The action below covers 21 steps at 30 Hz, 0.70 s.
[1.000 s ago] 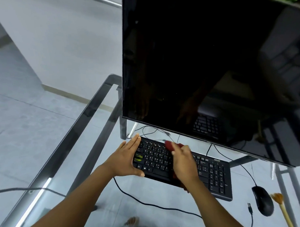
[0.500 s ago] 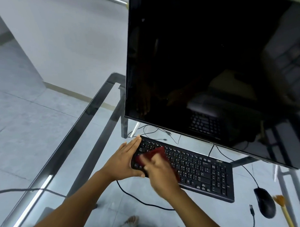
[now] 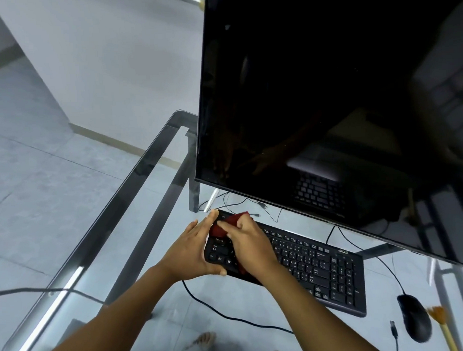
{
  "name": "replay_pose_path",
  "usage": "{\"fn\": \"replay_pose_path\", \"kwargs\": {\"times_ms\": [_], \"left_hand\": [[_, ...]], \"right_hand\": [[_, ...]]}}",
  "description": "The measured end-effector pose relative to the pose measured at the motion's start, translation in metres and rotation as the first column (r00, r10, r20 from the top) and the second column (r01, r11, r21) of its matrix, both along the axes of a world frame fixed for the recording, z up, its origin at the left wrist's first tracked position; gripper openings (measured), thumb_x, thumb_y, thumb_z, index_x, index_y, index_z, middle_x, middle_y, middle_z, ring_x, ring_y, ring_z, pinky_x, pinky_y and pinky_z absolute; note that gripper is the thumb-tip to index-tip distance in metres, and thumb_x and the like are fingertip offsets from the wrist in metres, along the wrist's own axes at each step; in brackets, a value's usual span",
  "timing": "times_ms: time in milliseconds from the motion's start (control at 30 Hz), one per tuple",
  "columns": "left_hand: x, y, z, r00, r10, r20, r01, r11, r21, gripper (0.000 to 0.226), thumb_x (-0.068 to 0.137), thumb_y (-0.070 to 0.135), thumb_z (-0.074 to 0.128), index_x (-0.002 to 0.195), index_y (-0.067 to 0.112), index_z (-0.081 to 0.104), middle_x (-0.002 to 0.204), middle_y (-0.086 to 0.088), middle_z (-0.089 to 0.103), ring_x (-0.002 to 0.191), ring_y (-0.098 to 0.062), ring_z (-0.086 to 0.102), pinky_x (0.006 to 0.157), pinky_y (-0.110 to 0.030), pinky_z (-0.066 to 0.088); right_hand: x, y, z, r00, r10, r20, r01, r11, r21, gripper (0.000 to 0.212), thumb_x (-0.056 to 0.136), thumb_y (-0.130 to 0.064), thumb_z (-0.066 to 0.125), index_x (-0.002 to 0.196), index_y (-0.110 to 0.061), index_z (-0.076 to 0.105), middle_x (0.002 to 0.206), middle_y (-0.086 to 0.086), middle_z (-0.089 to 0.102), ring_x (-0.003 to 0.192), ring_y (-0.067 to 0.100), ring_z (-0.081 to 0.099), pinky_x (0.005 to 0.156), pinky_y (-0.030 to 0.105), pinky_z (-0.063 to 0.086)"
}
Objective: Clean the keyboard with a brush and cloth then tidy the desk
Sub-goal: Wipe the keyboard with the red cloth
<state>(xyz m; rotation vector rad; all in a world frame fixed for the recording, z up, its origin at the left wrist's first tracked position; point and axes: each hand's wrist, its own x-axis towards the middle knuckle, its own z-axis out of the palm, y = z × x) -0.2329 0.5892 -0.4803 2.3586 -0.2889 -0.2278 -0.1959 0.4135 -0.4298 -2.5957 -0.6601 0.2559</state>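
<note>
— What's hard to make out?
— Most of the dark red cloth. It's bunched under the right hand, whose fingers curl over it on the left keys of the black keyboard. The frame edge cuts off the brush beside the mouse.
— The left hand?
— Its fingers lie straight against the keyboard's left end, thumb on the near edge.
— Surfaces?
— The worktop is clear glass with a dark rim, and the monitor is glossy black.

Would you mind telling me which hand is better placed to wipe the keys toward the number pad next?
Right: the right hand holds the red cloth on the keyboard, while the left hand braces its left end.
</note>
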Motion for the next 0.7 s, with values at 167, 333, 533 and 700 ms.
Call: {"fn": "replay_pose_path", "kwargs": {"times_ms": [167, 333, 533, 700], "left_hand": [[-0.001, 0.000, 0.000, 1.000, -0.008, 0.007, 0.008, 1.000, 0.006, 0.133, 0.058, 0.077, 0.069, 0.149, 0.032, -0.016, 0.159, 0.016, 0.007, 0.143, 0.004, 0.009, 0.119, -0.026, 0.001], [-0.002, 0.001, 0.001, 1.000, 0.007, 0.008, -0.007, 1.000, -0.009, 0.133, 0.058, 0.076, 0.072, 0.150, 0.032, -0.014, 0.157, 0.018, 0.010, 0.138, 0.012, 0.009, 0.119, -0.025, 0.000], [0.000, 0.004, 0.000, 1.000, -0.003, 0.028, 0.002, 1.000, 0.014, 0.132, 0.059, 0.077, 0.069, 0.150, 0.030, -0.013, 0.159, 0.014, 0.010, 0.143, 0.002, 0.012, 0.120, -0.029, 0.004], [0.001, 0.007, 0.002, 0.999, -0.001, 0.041, 0.001, 1.000, 0.017, 0.132, 0.060, 0.077, 0.069, 0.151, 0.027, -0.013, 0.159, 0.015, 0.009, 0.142, 0.006, 0.010, 0.119, -0.025, 0.000]], "right_hand": [[-0.014, 0.003, 0.003, 0.980, 0.158, -0.124, -0.163, 0.986, -0.027, 0.013, 0.091, -0.038, 0.044, 0.095, -0.046, 0.054, 0.097, 0.004, 0.057, 0.087, 0.027, 0.055, 0.066, 0.033, 0.041], [0.011, 0.003, 0.004, 0.999, 0.034, 0.033, -0.030, 0.992, -0.123, 0.044, 0.075, -0.062, 0.063, 0.081, -0.020, 0.048, 0.078, -0.001, 0.060, 0.069, 0.017, 0.056, 0.072, 0.049, 0.049], [-0.003, 0.004, 0.003, 0.981, 0.188, -0.038, -0.191, 0.974, -0.121, 0.032, 0.082, -0.059, 0.055, 0.084, -0.028, 0.047, 0.090, 0.002, 0.059, 0.080, 0.022, 0.058, 0.060, 0.034, 0.040], [-0.002, 0.013, 0.002, 0.990, 0.115, -0.083, -0.116, 0.993, -0.012, 0.021, 0.091, -0.034, 0.058, 0.087, -0.055, 0.057, 0.093, 0.003, 0.054, 0.087, 0.022, 0.054, 0.075, 0.043, 0.049]]}}
